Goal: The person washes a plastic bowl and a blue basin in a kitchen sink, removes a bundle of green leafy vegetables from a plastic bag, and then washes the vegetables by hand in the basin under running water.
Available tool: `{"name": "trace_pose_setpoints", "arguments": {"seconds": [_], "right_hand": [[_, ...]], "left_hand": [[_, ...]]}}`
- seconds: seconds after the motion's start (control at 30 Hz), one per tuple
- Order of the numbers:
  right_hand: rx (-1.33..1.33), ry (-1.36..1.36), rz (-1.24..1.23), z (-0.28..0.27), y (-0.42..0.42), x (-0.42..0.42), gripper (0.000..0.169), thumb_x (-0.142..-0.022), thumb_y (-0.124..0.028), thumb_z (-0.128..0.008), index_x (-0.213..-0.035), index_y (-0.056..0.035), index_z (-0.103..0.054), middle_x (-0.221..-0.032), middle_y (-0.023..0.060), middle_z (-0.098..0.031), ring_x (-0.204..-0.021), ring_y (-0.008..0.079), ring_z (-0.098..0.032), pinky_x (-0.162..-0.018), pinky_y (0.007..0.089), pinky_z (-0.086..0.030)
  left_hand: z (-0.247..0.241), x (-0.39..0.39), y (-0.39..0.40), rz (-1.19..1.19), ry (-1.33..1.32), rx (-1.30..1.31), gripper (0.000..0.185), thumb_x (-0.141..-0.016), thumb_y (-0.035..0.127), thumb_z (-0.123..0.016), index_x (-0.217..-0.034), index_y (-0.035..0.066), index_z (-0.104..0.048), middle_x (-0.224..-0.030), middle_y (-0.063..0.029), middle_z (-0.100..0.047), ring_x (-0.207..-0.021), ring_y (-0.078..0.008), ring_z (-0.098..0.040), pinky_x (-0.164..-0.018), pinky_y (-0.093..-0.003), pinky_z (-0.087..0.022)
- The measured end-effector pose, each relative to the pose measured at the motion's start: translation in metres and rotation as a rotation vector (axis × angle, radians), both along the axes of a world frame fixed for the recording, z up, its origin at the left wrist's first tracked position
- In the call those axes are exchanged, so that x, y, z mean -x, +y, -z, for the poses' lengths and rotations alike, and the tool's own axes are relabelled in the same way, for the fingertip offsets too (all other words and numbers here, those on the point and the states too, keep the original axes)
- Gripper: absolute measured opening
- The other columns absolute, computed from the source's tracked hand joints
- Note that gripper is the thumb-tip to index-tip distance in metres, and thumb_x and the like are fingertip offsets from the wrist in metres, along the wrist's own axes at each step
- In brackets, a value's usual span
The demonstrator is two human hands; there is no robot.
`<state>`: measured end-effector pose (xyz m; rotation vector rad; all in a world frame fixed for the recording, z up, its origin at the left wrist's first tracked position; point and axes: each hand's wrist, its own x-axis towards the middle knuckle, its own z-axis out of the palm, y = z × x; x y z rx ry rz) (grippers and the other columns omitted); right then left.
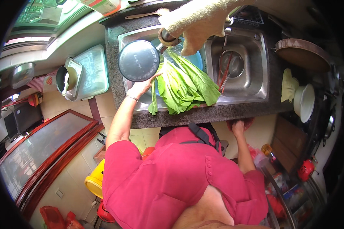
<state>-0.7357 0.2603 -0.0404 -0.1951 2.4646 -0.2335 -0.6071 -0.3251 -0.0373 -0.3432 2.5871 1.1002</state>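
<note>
My left hand [140,89] reaches over the left sink bowl, partly hidden beneath a round dark disc [139,60] beside the faucet. Its visible fingertips touch the edge of a bunch of leafy greens [179,88]; whether they grip it is hidden. The stems are over a blue basin [200,58] in that bowl, and the leaves spread towards the counter's front edge. Below that edge, my right hand [238,126] is at a dark red object [248,123]. The counter covers part of this object, and the right fingers are not clear.
A cream towel [197,25] hangs over the faucet. The right sink bowl [252,71] holds a strainer [236,63] and red chopsticks [226,71]. A white bowl [304,103] and a round board [302,53] are at right. A yellow bucket [94,183] stands at left.
</note>
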Motion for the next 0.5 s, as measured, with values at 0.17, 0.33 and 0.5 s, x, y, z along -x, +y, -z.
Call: {"name": "trace_pose_setpoints", "arguments": {"seconds": [0.17, 0.33, 0.5], "right_hand": [[0.151, 0.286, -0.043, -0.003, -0.009, -0.021, 0.032, -0.08, -0.003, -0.053, -0.108, 0.0104, -0.063, -0.114, 0.0364, -0.057, -0.106, 0.0506, -0.055, -0.095, 0.0512, -0.044], [0.255, 0.414, -0.046, -0.004, -0.015, -0.024, 0.032, -0.08, -0.002, -0.052, -0.109, 0.0095, -0.061, -0.121, 0.0326, -0.054, -0.111, 0.0491, -0.051, -0.098, 0.049, -0.042], [0.119, 0.355, 0.121, -0.007, -0.004, -0.017, 0.022, -0.082, -0.008, -0.056, -0.098, 0.0064, -0.062, -0.086, 0.0271, -0.064, -0.086, 0.0477, -0.059, -0.078, 0.0507, -0.046]], "left_hand": [[-0.024, 0.026, -0.009, 0.08, -0.01, 0.123, 0.047, -0.078, 0.002, -0.054, -0.122, 0.011, -0.062, -0.128, -0.0145, -0.054, -0.117, -0.0298, -0.052, -0.101, -0.0378, -0.04], [-0.041, 0.098, 0.042, -0.102, 0.252, -0.066, 0.029, -0.088, 0.019, -0.058, -0.112, 0.004, -0.067, -0.107, -0.015, -0.066, -0.097, -0.0293, -0.064, -0.087, -0.038, -0.049], [0.031, 0.127, 0.072, -0.386, 0.117, -0.127, 0.027, -0.086, 0.024, -0.068, -0.098, 0.001, -0.065, -0.085, -0.0131, -0.066, -0.079, -0.0237, -0.064, -0.076, -0.036, -0.051]]}}
